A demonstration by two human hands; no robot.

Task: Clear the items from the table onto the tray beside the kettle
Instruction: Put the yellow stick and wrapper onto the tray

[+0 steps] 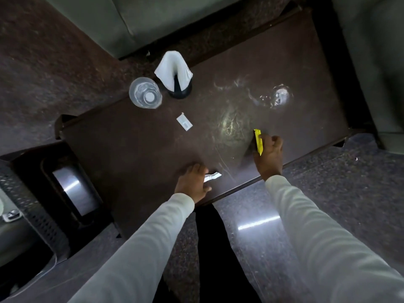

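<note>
So far, nothing looks cleared: every item you can see is on the table [153, 145] or in your hands above it, and neither tray nor kettle shows for certain.

Near edge:
- Left hand [192, 180]: fingers curled, thumb and fingertips pinched on a white sachet [211, 177]. It sits low at the near edge; whether it has left the top you cannot tell.
- Right hand [267, 154]: closed round a yellow sachet [258, 141], one end poking up past the fingers, over the near edge toward the right corner.

Middle:
- Small white packet [184, 123], flat, untouched, left of centre, well apart from both hands.
- Dried ring marks [281, 97] and smears toward the far right; stains, not items to carry.

Far left corner:
- Clear glass [145, 92], upright, seemingly empty, right at the far edge.
- Dark holder [181, 90] with white napkins [175, 68], upright, just beside the glass.

Off the table:
- Left of it, a dark stand carries a shiny metal thing [75, 191] in a dark surround; it could be the kettle spot, but that is a guess.

Tally, as a judgement: two sachets in hand, none delivered; packet, glass and napkin holder left. Early stage. You will likely need at least one more trip, and the glass wants a free hand.
</note>
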